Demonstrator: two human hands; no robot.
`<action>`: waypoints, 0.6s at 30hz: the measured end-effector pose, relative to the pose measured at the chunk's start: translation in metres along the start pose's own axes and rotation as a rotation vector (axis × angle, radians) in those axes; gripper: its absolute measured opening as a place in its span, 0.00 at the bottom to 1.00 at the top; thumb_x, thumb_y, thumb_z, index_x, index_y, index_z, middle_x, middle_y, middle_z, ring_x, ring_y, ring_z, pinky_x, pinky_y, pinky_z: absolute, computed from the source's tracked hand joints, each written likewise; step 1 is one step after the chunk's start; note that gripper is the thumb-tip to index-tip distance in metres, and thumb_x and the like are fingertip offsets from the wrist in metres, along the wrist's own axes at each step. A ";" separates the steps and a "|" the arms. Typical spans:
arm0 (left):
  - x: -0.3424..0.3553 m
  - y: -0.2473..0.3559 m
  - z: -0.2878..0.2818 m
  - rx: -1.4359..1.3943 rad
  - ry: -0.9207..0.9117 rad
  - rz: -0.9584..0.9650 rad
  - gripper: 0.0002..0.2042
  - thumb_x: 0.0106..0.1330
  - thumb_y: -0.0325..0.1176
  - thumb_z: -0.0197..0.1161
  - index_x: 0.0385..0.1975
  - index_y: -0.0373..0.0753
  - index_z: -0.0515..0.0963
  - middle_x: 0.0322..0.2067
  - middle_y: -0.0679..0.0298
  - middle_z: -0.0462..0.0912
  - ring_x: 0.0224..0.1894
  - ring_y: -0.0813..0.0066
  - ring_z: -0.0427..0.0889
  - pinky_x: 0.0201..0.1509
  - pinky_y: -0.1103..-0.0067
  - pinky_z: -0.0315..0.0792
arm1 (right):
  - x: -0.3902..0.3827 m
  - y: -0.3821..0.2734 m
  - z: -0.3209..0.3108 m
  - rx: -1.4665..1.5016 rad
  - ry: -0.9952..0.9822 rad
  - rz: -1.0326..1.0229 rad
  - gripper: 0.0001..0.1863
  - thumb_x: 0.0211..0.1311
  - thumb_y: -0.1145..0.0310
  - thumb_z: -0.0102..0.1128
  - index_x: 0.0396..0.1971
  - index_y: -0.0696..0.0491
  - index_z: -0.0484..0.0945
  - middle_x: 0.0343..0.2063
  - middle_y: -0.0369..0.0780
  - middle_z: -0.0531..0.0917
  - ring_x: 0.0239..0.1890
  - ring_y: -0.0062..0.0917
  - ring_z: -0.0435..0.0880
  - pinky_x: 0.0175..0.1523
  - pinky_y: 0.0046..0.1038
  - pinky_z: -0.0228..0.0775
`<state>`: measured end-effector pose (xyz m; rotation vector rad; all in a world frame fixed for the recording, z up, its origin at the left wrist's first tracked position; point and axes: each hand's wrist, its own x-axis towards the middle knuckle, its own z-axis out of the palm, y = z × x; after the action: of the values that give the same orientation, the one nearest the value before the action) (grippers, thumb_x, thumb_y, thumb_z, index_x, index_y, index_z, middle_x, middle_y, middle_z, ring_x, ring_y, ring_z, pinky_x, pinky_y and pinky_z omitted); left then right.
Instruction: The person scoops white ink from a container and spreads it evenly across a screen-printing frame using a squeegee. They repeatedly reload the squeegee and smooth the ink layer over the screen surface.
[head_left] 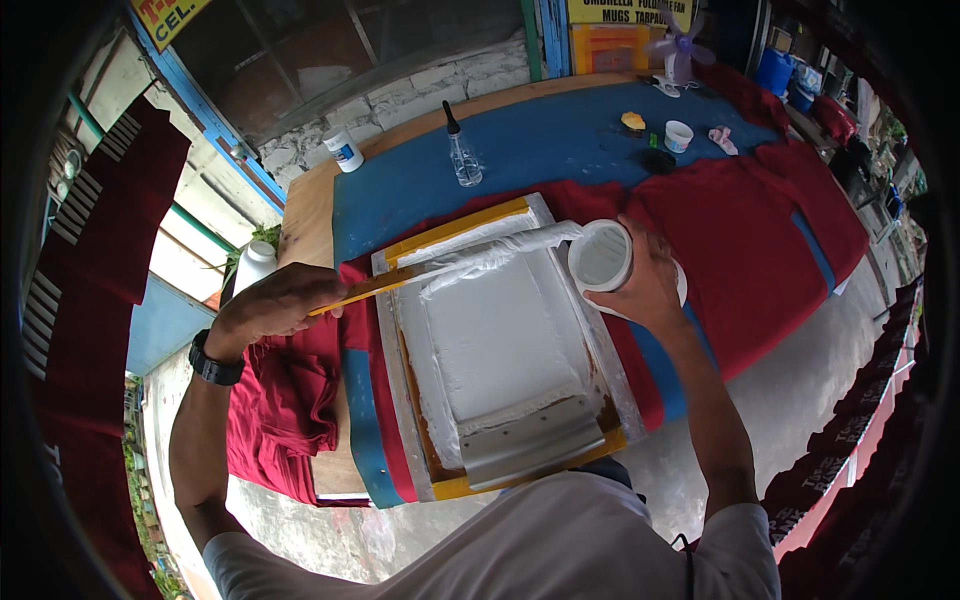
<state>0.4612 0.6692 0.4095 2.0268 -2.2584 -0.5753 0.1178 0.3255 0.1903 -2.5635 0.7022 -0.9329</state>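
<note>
My left hand (285,308) is closed around the yellow end of a flat stick (372,290), whose far half is thickly coated in white ink. The stick lies level above a screen printing frame (407,440), its tip touching or nearly touching the rim of a white plastic tub (601,256). My right hand (655,280) grips that tub from its right side, mouth tilted toward me. White ink (500,340) covers the mesh inside the frame. A metal-faced squeegee (530,445) rests at the frame's near end. Maroon cloth (740,240) lies under and beside the frame.
A clear bottle with a black nozzle (465,160) and a white bottle (343,150) stand behind on the blue-topped table (400,200). Far right are a small white cup (678,136), a yellow sponge (633,121) and a purple fan (682,46). Maroon garments (90,260) hang at left.
</note>
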 end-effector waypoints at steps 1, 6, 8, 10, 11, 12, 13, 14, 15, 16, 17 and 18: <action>0.015 0.008 -0.005 -0.164 -0.008 -0.250 0.09 0.81 0.33 0.60 0.41 0.35 0.81 0.29 0.61 0.77 0.27 0.70 0.78 0.29 0.71 0.71 | 0.000 -0.001 0.000 0.005 0.007 -0.011 0.65 0.38 0.54 0.94 0.77 0.55 0.63 0.69 0.54 0.78 0.71 0.54 0.77 0.77 0.62 0.63; 0.116 0.050 0.009 0.014 0.034 -0.349 0.19 0.84 0.46 0.61 0.41 0.35 0.86 0.26 0.53 0.83 0.31 0.63 0.85 0.40 0.63 0.78 | -0.002 -0.005 -0.002 0.042 0.003 -0.014 0.63 0.38 0.56 0.93 0.76 0.55 0.64 0.70 0.53 0.78 0.73 0.53 0.76 0.78 0.62 0.62; 0.151 0.074 0.033 0.209 0.152 -0.212 0.15 0.83 0.42 0.60 0.44 0.35 0.85 0.29 0.48 0.86 0.36 0.57 0.90 0.42 0.61 0.81 | -0.004 -0.007 -0.003 0.037 0.005 -0.016 0.63 0.38 0.57 0.93 0.75 0.54 0.64 0.69 0.52 0.78 0.73 0.52 0.76 0.78 0.61 0.62; 0.186 0.096 0.058 0.402 0.214 -0.110 0.10 0.79 0.35 0.62 0.46 0.33 0.83 0.30 0.47 0.86 0.38 0.55 0.91 0.41 0.61 0.84 | -0.006 -0.009 -0.004 0.014 0.017 -0.028 0.62 0.37 0.57 0.93 0.74 0.54 0.65 0.69 0.52 0.78 0.74 0.50 0.76 0.77 0.61 0.62; 0.204 0.104 0.069 0.468 0.218 -0.070 0.08 0.75 0.31 0.64 0.46 0.33 0.82 0.29 0.47 0.86 0.38 0.56 0.92 0.40 0.63 0.85 | -0.006 -0.009 -0.004 0.018 0.019 -0.037 0.62 0.37 0.57 0.93 0.74 0.54 0.65 0.69 0.51 0.78 0.74 0.49 0.76 0.78 0.61 0.62; 0.217 0.110 0.079 0.547 0.227 -0.037 0.08 0.71 0.28 0.66 0.46 0.33 0.82 0.29 0.48 0.86 0.38 0.57 0.92 0.38 0.64 0.85 | -0.007 -0.009 -0.004 0.023 0.021 -0.046 0.62 0.37 0.57 0.93 0.74 0.54 0.65 0.69 0.51 0.78 0.74 0.48 0.77 0.78 0.61 0.62; 0.227 0.114 0.088 0.626 0.238 -0.001 0.09 0.66 0.25 0.68 0.45 0.33 0.82 0.29 0.50 0.86 0.37 0.59 0.92 0.36 0.66 0.85 | -0.008 -0.009 -0.003 0.032 0.017 -0.044 0.62 0.37 0.57 0.93 0.74 0.55 0.65 0.69 0.51 0.79 0.74 0.47 0.77 0.78 0.61 0.62; 0.238 0.115 0.093 0.684 0.250 0.034 0.11 0.62 0.22 0.70 0.44 0.34 0.82 0.29 0.54 0.86 0.36 0.61 0.91 0.36 0.68 0.85 | -0.008 -0.008 -0.003 0.040 0.008 -0.047 0.61 0.37 0.57 0.93 0.73 0.55 0.66 0.69 0.50 0.79 0.74 0.45 0.77 0.78 0.61 0.61; 0.243 0.113 0.097 0.709 0.256 0.062 0.11 0.62 0.22 0.70 0.44 0.34 0.82 0.30 0.54 0.86 0.36 0.61 0.91 0.36 0.68 0.85 | -0.009 -0.008 -0.002 0.034 0.014 -0.065 0.61 0.37 0.57 0.92 0.73 0.55 0.66 0.69 0.50 0.79 0.74 0.45 0.77 0.78 0.61 0.61; 0.249 0.110 0.099 0.727 0.232 0.082 0.10 0.62 0.22 0.69 0.43 0.33 0.82 0.31 0.54 0.86 0.36 0.61 0.91 0.37 0.68 0.85 | -0.009 -0.007 -0.001 0.036 0.019 -0.075 0.60 0.37 0.57 0.92 0.73 0.55 0.66 0.68 0.50 0.79 0.74 0.45 0.77 0.78 0.62 0.61; 0.254 0.108 0.100 0.737 0.175 0.092 0.10 0.62 0.21 0.69 0.43 0.33 0.82 0.31 0.55 0.87 0.35 0.61 0.91 0.37 0.69 0.85 | -0.010 -0.006 0.000 0.041 0.013 -0.074 0.60 0.37 0.56 0.92 0.73 0.55 0.66 0.68 0.50 0.79 0.74 0.45 0.77 0.78 0.62 0.61; 0.257 0.104 0.099 0.744 0.135 0.151 0.08 0.63 0.21 0.69 0.42 0.32 0.82 0.32 0.53 0.88 0.35 0.61 0.91 0.38 0.68 0.86 | -0.011 -0.005 0.001 0.044 0.031 -0.090 0.58 0.38 0.56 0.92 0.72 0.54 0.67 0.68 0.49 0.80 0.73 0.45 0.78 0.77 0.64 0.61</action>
<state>0.2989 0.4513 0.2970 2.0085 -2.7589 0.4808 0.1129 0.3357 0.1861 -2.5656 0.5718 -1.0075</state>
